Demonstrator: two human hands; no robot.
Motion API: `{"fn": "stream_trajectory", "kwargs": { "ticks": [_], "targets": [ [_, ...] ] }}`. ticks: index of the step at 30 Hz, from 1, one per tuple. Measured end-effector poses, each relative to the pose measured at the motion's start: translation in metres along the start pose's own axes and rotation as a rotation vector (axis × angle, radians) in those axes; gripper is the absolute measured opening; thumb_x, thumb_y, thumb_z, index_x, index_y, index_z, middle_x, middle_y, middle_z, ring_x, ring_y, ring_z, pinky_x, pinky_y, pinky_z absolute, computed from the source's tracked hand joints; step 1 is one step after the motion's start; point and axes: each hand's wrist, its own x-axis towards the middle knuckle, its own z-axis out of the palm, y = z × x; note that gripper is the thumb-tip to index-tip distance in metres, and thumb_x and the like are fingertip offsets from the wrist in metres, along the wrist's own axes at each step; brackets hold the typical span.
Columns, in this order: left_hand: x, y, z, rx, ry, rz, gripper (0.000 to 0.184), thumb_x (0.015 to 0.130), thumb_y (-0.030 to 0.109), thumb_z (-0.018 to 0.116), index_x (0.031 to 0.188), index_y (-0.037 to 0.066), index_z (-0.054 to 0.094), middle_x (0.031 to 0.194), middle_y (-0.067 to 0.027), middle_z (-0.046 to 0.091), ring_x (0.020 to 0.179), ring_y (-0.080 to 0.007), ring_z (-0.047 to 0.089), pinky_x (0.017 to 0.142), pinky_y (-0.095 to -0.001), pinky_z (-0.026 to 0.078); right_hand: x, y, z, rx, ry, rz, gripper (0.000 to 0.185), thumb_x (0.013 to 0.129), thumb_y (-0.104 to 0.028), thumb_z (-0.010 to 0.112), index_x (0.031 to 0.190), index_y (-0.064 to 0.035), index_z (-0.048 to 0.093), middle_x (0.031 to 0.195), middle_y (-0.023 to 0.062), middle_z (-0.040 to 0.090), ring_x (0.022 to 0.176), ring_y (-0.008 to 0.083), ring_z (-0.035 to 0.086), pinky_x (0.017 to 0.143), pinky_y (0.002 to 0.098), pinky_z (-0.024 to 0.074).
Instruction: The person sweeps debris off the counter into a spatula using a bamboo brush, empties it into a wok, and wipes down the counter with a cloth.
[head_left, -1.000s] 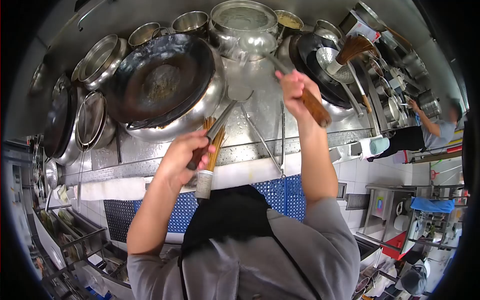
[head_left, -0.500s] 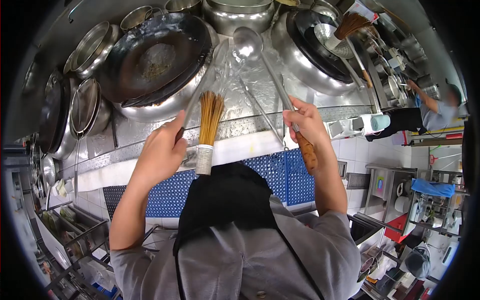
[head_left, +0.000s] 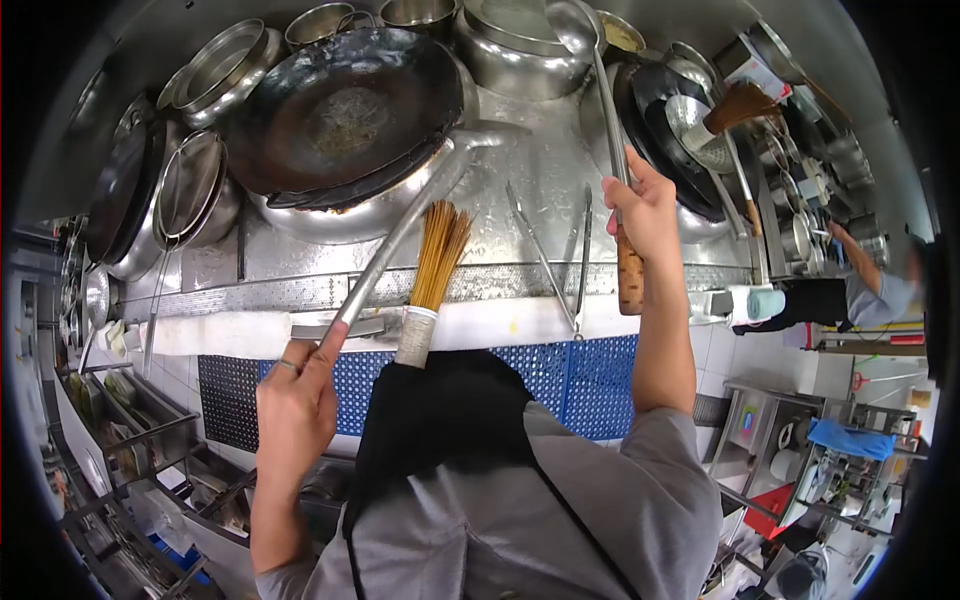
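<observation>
My left hand is closed around the handle of a long metal wok spatula, its head out by the front right side of the large dark wok. In my right hand is a steel ladle with a wooden grip, its fingers wrapped where shaft and wood meet. The ladle's bowl is raised at the far edge, near a steel pot. A bamboo wok brush with a pale bound handle lies between my hands. Metal tongs lie spread on the counter beside it.
Strainers and pots stand left of the wok. A second dark wok on the right holds a skimmer and another brush. A white towel lines the counter's front edge. Another person works far right.
My right hand has moved forward, carrying the ladle toward the back pots. My left hand has drawn back toward my body with the spatula, whose head now shows. The camera view has shifted slightly.
</observation>
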Motion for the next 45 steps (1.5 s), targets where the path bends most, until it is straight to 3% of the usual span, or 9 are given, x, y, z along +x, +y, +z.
{"fn": "stream_trajectory", "kwargs": {
  "ticks": [4, 12, 15, 17, 25, 38, 41, 42, 45],
  "targets": [
    [-0.001, 0.002, 0.018, 0.074, -0.011, 0.023, 0.066, 0.070, -0.010, 0.056, 0.134, 0.008, 0.061, 0.094, -0.0164, 0.060, 0.074, -0.0355, 0.063, 0.066, -0.0452, 0.053, 0.045, -0.020, 0.001, 0.115, -0.043, 0.025, 0.039, 0.085, -0.005, 0.064, 0.123, 0.0022, 0.063, 0.066, 0.0034, 0.056, 0.046, 0.0120, 0.053, 0.041, 0.0279, 0.0417],
    [0.049, 0.016, 0.060, 0.276, -0.042, 0.072, 0.065, 0.072, -0.005, 0.060, 0.136, 0.007, 0.057, 0.098, -0.0159, 0.060, 0.074, -0.0342, 0.064, 0.064, -0.0429, 0.056, 0.232, 0.034, 0.048, 0.072, 0.014, 0.040, 0.010, 0.085, -0.005, 0.059, 0.090, 0.0021, 0.063, 0.069, 0.0088, 0.060, 0.051, 0.0163, 0.055, 0.045, 0.0312, 0.0464],
    [0.073, 0.020, 0.079, 0.320, -0.057, 0.100, 0.062, 0.073, -0.003, 0.061, 0.134, 0.005, 0.057, 0.099, -0.0165, 0.061, 0.073, -0.0322, 0.065, 0.062, -0.0407, 0.057, 0.281, 0.059, 0.042, 0.628, -0.168, 0.288, 0.009, 0.090, -0.005, 0.052, 0.087, -0.0002, 0.059, 0.066, 0.0074, 0.057, 0.050, 0.0168, 0.054, 0.043, 0.0304, 0.0445],
    [0.087, 0.024, 0.088, 0.338, -0.082, 0.115, 0.060, 0.073, -0.003, 0.061, 0.133, 0.003, 0.057, 0.099, -0.0167, 0.061, 0.073, -0.0316, 0.065, 0.061, -0.0400, 0.057, 0.259, 0.041, 0.030, 1.292, -0.320, 0.411, 0.005, 0.094, -0.008, 0.049, 0.092, -0.0030, 0.048, 0.067, 0.0030, 0.050, 0.054, 0.0132, 0.051, 0.044, 0.0250, 0.0404],
    [0.133, 0.010, 0.108, 0.336, -0.110, 0.179, 0.060, 0.071, -0.008, 0.058, 0.130, 0.002, 0.058, 0.101, -0.0201, 0.062, 0.077, -0.0355, 0.068, 0.065, -0.0430, 0.057, 0.152, -0.007, -0.019, 1.633, -0.350, 0.572, 0.040, 0.097, -0.010, 0.051, 0.129, 0.0068, 0.034, 0.075, 0.0028, 0.050, 0.057, 0.0117, 0.052, 0.046, 0.0242, 0.0411],
    [0.139, -0.015, 0.079, 0.314, -0.196, 0.214, 0.060, 0.073, -0.006, 0.061, 0.132, 0.003, 0.058, 0.118, -0.0247, 0.063, 0.087, -0.0363, 0.070, 0.077, -0.0443, 0.058, -0.048, 0.032, -0.028, 1.353, -0.280, 0.684, 0.031, 0.098, -0.017, 0.052, 0.120, 0.0048, 0.049, 0.074, 0.0013, 0.056, 0.054, 0.0083, 0.053, 0.042, 0.0226, 0.0398],
    [0.115, -0.035, 0.062, -0.023, -0.188, 0.153, 0.063, 0.073, -0.006, 0.062, 0.135, 0.002, 0.057, 0.111, -0.0223, 0.066, 0.087, -0.0316, 0.071, 0.078, -0.0442, 0.056, -0.078, 0.023, -0.025, 1.240, -0.239, 0.599, 0.031, 0.099, -0.018, 0.051, 0.121, 0.0042, 0.053, 0.074, 0.0013, 0.056, 0.053, 0.0083, 0.051, 0.043, 0.0229, 0.0390],
    [0.111, -0.039, 0.057, -0.297, -0.217, 0.053, 0.060, 0.077, -0.006, 0.061, 0.136, -0.001, 0.055, 0.096, -0.0174, 0.068, 0.073, -0.0216, 0.068, 0.064, -0.0368, 0.055, -0.087, 0.012, -0.022, 1.191, -0.203, 0.588, 0.024, 0.097, -0.016, 0.054, 0.114, 0.0011, 0.057, 0.073, 0.0013, 0.056, 0.052, 0.0086, 0.050, 0.042, 0.0232, 0.0388],
    [0.099, -0.034, 0.035, -0.811, -0.414, -0.451, 0.058, 0.082, 0.000, 0.061, 0.139, -0.003, 0.052, 0.091, -0.0141, 0.066, 0.061, -0.0158, 0.061, 0.050, -0.0276, 0.047, -0.108, -0.003, -0.007, 1.008, -0.154, 0.515, 0.020, 0.096, -0.016, 0.057, 0.110, -0.0019, 0.057, 0.073, 0.0012, 0.056, 0.050, 0.0090, 0.050, 0.040, 0.0239, 0.0386]
  ]
}}
